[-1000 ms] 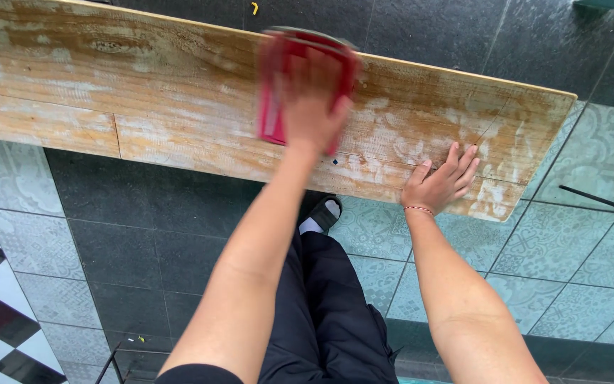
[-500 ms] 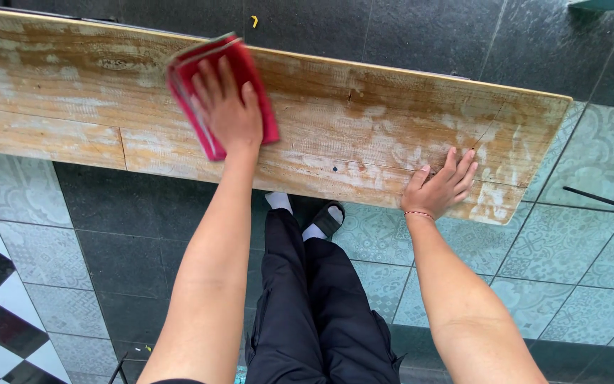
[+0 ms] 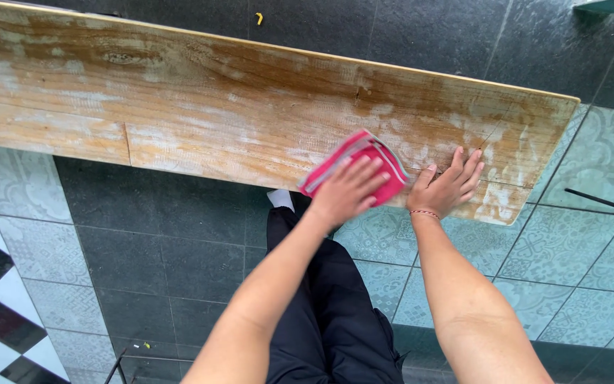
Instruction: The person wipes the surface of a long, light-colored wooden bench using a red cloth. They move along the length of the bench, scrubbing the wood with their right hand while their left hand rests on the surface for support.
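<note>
My left fingers (image 3: pixel 364 174) lie spread flat on a red cloth (image 3: pixel 353 171), pressing it onto the wooden plank (image 3: pixel 214 107) near its right end. Just right of the cloth, my right hand (image 3: pixel 449 186) rests open, fingers splayed, gripping nothing.

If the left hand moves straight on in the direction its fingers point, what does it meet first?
Probably the right hand, pressed flat on the wooden plank close beside the left hand and its red cloth.

Left hand (image 3: pixel 349 190) pressing red cloth (image 3: pixel 355 169) on worn wooden plank (image 3: pixel 200 107), right hand (image 3: pixel 448 186) flat beside it, tiled floor (image 3: pixel 179 242)
</note>
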